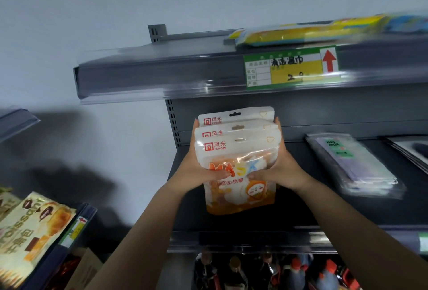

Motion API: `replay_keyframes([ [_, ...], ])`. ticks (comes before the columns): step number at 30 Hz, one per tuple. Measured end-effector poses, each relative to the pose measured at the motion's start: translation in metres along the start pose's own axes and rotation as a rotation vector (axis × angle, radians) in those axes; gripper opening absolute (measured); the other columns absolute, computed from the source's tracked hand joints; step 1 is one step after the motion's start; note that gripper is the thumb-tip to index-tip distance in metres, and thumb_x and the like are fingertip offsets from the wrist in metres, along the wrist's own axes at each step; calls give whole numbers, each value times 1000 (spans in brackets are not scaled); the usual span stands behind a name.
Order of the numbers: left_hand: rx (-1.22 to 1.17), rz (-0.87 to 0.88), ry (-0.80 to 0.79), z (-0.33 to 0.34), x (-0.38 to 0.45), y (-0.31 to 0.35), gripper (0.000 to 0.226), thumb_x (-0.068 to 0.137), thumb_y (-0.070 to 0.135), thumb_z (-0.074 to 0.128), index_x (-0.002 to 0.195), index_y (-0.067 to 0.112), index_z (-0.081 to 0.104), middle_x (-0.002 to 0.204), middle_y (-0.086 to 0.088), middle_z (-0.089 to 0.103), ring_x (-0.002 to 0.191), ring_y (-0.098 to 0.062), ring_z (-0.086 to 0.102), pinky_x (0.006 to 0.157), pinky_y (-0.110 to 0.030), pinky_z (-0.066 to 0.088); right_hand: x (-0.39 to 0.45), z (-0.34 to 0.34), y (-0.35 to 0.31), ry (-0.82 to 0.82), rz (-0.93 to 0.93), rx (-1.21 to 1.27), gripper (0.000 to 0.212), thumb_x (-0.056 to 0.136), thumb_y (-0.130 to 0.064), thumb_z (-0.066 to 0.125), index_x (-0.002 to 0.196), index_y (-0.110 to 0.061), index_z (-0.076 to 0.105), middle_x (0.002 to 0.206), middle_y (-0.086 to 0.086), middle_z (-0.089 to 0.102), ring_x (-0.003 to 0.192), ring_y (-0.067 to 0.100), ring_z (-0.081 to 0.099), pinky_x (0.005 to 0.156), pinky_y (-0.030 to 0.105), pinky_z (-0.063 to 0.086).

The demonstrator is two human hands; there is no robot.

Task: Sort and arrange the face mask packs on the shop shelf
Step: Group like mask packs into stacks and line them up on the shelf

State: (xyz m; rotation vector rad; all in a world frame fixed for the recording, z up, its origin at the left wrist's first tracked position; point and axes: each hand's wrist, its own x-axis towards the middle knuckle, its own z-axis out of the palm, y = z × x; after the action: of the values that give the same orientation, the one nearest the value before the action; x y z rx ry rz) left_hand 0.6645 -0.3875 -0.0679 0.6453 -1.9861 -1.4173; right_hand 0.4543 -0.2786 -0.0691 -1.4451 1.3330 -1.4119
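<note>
Centre of frame: left hand (202,169) and right hand (279,169) clamp a stack of three white-and-orange FENGMI mask packs (238,157) between them, thumbs across the front pack, fingers wrapped round the side edges, each grip curled tight on the stack, which is tilted upright over the dark grey middle shelf (301,208). Right of frame: a pile of clear "FACE MASK" packs (354,164) lies flat on the same shelf, apart from the held stack. Upper right: yellow wipes pack (301,33) on the upper shelf (162,76), above a green-yellow price label (290,68); lower left: croissant bags (30,227).
</note>
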Motion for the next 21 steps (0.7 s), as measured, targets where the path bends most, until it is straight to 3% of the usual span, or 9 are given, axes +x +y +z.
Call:
replay_keyframes([
  [3, -62, -5, 81, 1, 0, -3, 114, 68, -6, 77, 150, 19, 2, 131, 6, 51, 113, -2, 60, 75, -21, 55, -2, -2, 4, 15, 24, 17, 142, 48, -8, 87, 127, -59, -19, 136, -23, 40, 120, 3, 52, 89, 37, 54],
  [5, -104, -70, 88, 4, -5, -11, 107, 68, -2, 77, 150, 16, 9, 127, 3, 56, 107, -5, 64, 70, -22, 55, -6, -2, 13, 14, 61, 26, 144, 49, -8, 89, 134, -56, -16, 135, -17, 46, 119, 10, 56, 87, 40, 55],
  [7, -73, -132, -26, 7, -10, -16, 93, 69, 0, 76, 145, 8, 22, 122, -1, 60, 104, -6, 66, 70, -21, 55, -10, -1, 18, -7, 84, 27, 142, 48, -9, 91, 147, -39, -6, 136, -3, 51, 117, 15, 59, 82, 36, 57],
  [10, -61, -128, -72, 8, -8, -12, 89, 71, -2, 76, 143, 4, 25, 119, 1, 60, 105, -6, 65, 70, -18, 54, -11, 3, 14, 16, 48, 19, 114, 55, 8, 84, 143, -20, 17, 124, 2, 57, 107, 6, 63, 72, 22, 56],
  [13, -92, 21, 69, 13, 3, 3, 106, 70, -6, 76, 149, 9, 8, 127, -5, 56, 119, -20, 59, 76, -22, 55, -5, 9, 3, 174, -33, 15, 90, 59, 20, 75, 125, -26, 35, 110, -4, 61, 94, -2, 67, 67, 19, 55],
  [15, -126, 86, 148, 14, 12, 10, 111, 73, -11, 71, 148, 30, 1, 130, 6, 53, 117, -9, 58, 79, -23, 54, 1, 8, -3, 248, -78, 63, 80, 60, 21, 74, 114, -30, 42, 105, -6, 64, 90, 0, 68, 65, 21, 56],
  [17, -114, 126, 168, 15, 14, 13, 113, 72, -8, 72, 143, 39, -2, 126, 19, 51, 111, 3, 59, 77, -19, 54, 3, 5, -3, 258, -87, 80, 79, 60, 17, 76, 112, -32, 45, 106, -6, 65, 92, 4, 69, 67, 25, 58],
  [19, -97, 103, 138, 11, 10, 3, 119, 66, -9, 76, 145, 34, -2, 127, 12, 52, 112, -2, 60, 78, -22, 54, 0, 3, 3, 216, -63, 65, 82, 57, 13, 79, 116, -32, 44, 110, -2, 65, 100, 10, 67, 73, 29, 58],
  [21, -79, 46, 63, 9, 4, -7, 115, 63, -8, 74, 149, 18, 3, 130, -2, 53, 114, -10, 61, 77, -23, 55, -5, 1, 12, 104, 11, 35, 89, 52, 3, 85, 121, -32, 40, 115, 3, 64, 106, 17, 66, 77, 31, 58],
])
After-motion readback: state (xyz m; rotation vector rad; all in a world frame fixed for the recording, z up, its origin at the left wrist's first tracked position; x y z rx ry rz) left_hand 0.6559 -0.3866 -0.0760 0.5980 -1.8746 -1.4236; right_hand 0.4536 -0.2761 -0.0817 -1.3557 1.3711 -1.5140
